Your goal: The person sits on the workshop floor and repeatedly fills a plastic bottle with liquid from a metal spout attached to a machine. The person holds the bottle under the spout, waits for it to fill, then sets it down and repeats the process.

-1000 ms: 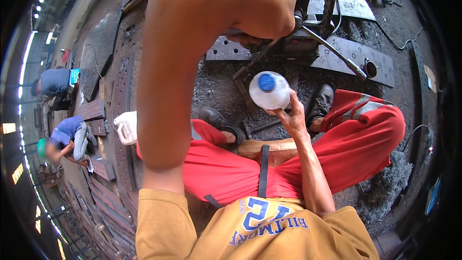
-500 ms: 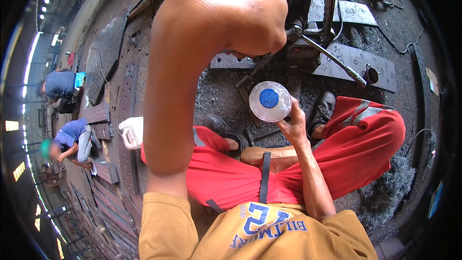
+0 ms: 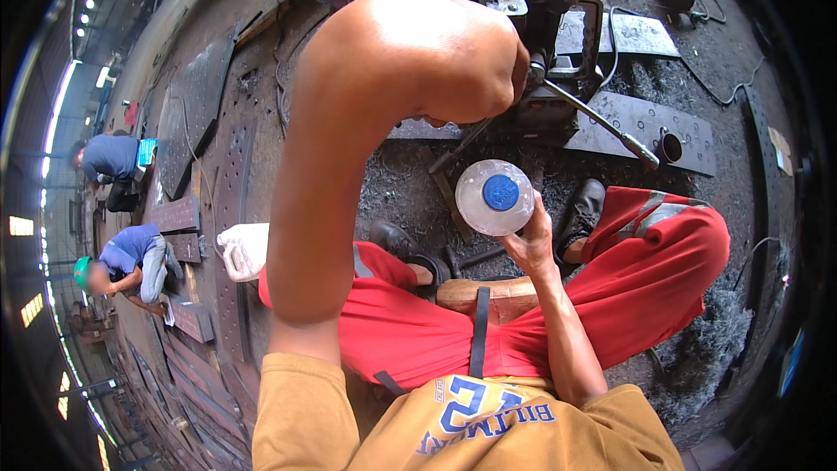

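My left hand [image 3: 478, 78] is curled closed beside the body of a drilling machine [image 3: 545, 70] with spoke-like levers. Its fingers are mostly hidden behind the back of the hand, so what they grip does not show. In front of my lap, my right hand [image 3: 534, 242] holds a translucent plastic bottle [image 3: 475, 214] from its right side. The bottle is seen from above, with a blue cap [image 3: 500, 193] on it. A metal lever [image 3: 602, 126] slants from the machine toward the right, above the bottle.
I sit on a wooden block [image 3: 462, 295]. Metal shavings [image 3: 711, 336] litter the floor. Drilled steel plates [image 3: 632, 126] lie under and beyond the machine, with a mug-like cup [image 3: 670, 146] at the right. A white jug [image 3: 244, 250] stands left. Two people work farther left.
The view has shifted slightly, so the machine sits lower in it. A dark, cap-like rounded shape has come into sight at the top. Both hands keep nearly the same pose.
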Available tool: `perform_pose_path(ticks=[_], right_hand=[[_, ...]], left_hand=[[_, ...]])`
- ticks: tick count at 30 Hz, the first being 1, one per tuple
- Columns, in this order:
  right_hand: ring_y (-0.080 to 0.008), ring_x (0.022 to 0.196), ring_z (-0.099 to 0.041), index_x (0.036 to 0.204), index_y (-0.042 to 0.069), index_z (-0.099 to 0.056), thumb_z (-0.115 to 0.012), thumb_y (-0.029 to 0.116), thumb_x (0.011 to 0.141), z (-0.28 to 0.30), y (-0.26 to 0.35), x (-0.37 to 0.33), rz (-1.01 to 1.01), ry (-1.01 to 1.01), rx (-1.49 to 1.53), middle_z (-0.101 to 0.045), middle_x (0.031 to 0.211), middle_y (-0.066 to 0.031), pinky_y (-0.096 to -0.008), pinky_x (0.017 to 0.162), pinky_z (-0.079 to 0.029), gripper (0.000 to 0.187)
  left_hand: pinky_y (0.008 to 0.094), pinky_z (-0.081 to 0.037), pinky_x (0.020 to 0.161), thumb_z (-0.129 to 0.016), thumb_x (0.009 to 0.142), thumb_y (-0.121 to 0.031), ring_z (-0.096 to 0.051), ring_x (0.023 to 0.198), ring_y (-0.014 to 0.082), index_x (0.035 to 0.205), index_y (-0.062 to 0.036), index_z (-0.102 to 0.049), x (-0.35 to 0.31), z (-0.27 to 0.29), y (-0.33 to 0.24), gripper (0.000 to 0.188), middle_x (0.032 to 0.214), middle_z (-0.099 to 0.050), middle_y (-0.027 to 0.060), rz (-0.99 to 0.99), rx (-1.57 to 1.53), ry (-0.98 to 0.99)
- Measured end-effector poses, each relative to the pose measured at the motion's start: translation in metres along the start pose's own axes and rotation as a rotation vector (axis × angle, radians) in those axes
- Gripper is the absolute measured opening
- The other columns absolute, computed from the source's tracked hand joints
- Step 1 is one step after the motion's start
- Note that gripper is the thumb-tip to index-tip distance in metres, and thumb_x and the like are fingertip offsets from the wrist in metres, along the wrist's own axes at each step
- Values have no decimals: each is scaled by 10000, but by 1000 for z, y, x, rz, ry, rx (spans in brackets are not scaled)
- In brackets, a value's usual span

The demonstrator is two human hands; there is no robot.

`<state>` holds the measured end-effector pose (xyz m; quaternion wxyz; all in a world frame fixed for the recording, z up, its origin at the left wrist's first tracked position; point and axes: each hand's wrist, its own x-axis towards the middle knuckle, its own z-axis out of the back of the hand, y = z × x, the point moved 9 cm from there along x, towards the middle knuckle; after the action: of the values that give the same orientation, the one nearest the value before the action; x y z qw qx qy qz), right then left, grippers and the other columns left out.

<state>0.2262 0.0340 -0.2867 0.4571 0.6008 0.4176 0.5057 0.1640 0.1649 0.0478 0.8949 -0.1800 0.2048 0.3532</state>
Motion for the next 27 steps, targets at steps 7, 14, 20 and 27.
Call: perform_pose_path(ticks=[7, 14, 20, 27], right_hand=[[-218, 1255, -568, 1480, 5, -419, -785, -29, 827, 16, -27, -7, -50, -117, 49, -581, 1372, -132, -354, 1088, -436, 749], [-245, 1171, -617, 1336, -18, -630, -623, 576, 986, 6, -133, -10, -647, -92, -149, -688, 1244, -144, -367, 1071, -428, 689], [-351, 1209, -639, 1291, -116, -630, -578, 717, 924, 4, -151, -19, -926, -156, -233, -685, 1232, -276, -409, 1040, -456, 912], [-343, 1137, -664, 1258, -130, -643, -597, 707, 914, 15, -180, -31, -1035, -163, -274, -696, 1180, -285, -407, 987, -485, 906]], left_hand=[[390, -576, 822, -554, 929, -141, -727, 912, 294, 1163, -24, -697, 5, -1, -5, 299, 1015, -733, 189, 5, -16, 27], [390, -573, 841, -552, 934, -145, -727, 931, 297, 1197, -27, -689, -11, 0, -14, 319, 1042, -735, 193, 83, -42, 68], [390, -571, 858, -550, 939, -148, -727, 948, 299, 1226, -29, -682, -7, -6, -13, 338, 1064, -737, 196, 105, -65, 99], [390, -569, 877, -548, 944, -152, -728, 967, 302, 1261, -32, -674, -8, -8, -17, 361, 1091, -739, 200, 149, -98, 144]])
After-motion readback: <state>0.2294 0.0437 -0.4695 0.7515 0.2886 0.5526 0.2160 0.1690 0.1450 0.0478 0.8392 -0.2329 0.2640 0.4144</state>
